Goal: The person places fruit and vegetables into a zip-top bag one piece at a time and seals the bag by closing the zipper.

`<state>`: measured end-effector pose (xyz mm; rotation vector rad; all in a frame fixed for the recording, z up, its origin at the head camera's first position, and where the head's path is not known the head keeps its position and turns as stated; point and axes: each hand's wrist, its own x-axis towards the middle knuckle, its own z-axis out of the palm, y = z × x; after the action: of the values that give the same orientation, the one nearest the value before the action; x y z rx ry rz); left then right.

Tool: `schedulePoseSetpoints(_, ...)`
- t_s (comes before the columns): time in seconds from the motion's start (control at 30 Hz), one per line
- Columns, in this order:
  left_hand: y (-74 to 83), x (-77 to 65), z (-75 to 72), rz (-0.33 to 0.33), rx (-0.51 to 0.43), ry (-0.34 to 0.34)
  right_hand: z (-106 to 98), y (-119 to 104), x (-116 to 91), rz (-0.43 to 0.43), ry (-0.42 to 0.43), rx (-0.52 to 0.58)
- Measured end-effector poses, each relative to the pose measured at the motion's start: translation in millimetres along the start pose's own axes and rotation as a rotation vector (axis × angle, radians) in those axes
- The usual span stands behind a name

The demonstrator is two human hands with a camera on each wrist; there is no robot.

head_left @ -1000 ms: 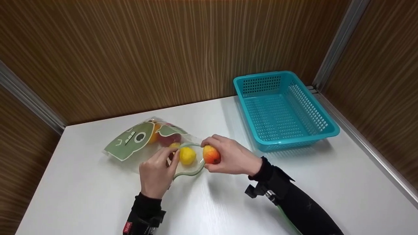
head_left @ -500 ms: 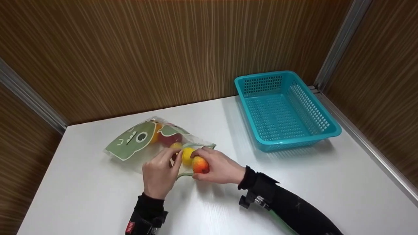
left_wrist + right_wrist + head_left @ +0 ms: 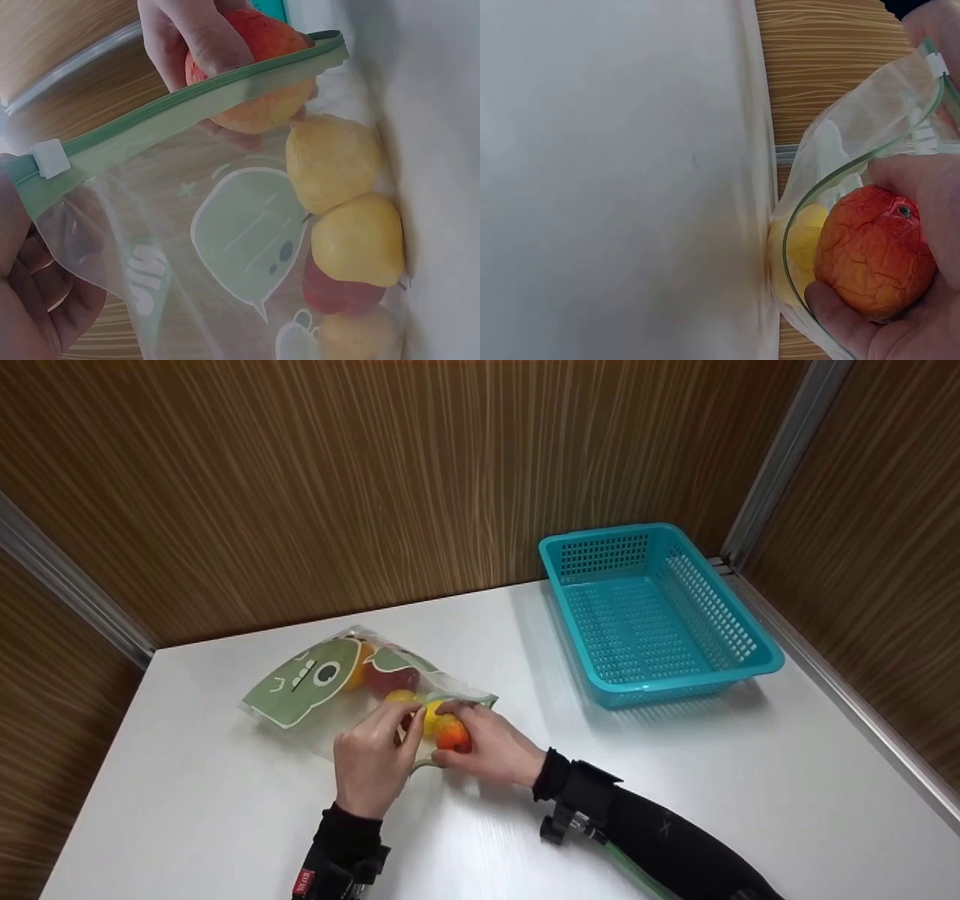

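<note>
A clear zip bag (image 3: pixel 304 682) with a green cartoon print lies on its side, its mouth toward my hands. My left hand (image 3: pixel 375 761) pinches the mouth's edge near the white slider (image 3: pixel 51 158). My right hand (image 3: pixel 499 748) grips a red-and-yellow apple (image 3: pixel 452 733) at the opening, partly inside the green zip rim (image 3: pixel 180 97). Behind the clear plastic lie two yellow fruits, an upper one (image 3: pixel 334 161) and a lower one (image 3: pixel 356 240). A dark red fruit (image 3: pixel 394 681) and an orange fruit (image 3: pixel 358 664) sit deeper in the bag, partly covered by the print.
A turquoise perforated basket (image 3: pixel 600 688) stands at the back right of the white table (image 3: pixel 187 795). Wood-grain panels (image 3: pixel 360 487) close off the back and both sides.
My right hand has moved left with the apple, from the right side of the bag's mouth into the opening. My left hand has shifted slightly right, still pinching the edge.
</note>
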<state>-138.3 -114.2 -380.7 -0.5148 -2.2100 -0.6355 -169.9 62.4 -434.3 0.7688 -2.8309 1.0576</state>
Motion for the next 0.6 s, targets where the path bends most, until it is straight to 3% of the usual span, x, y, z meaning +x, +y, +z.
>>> schedulePoseSetpoints(0.4, 0.3, -1.3, 0.3, 0.01, -0.008, 0.022, 14.7, -8.2, 20.5, -0.039, 0.041, -0.123)
schedulePoseSetpoints(0.6, 1.4, -0.3, -1.8, 0.01, -0.007, 0.024, 17.0, -10.7, 33.4, -0.042, 0.019, -0.138)
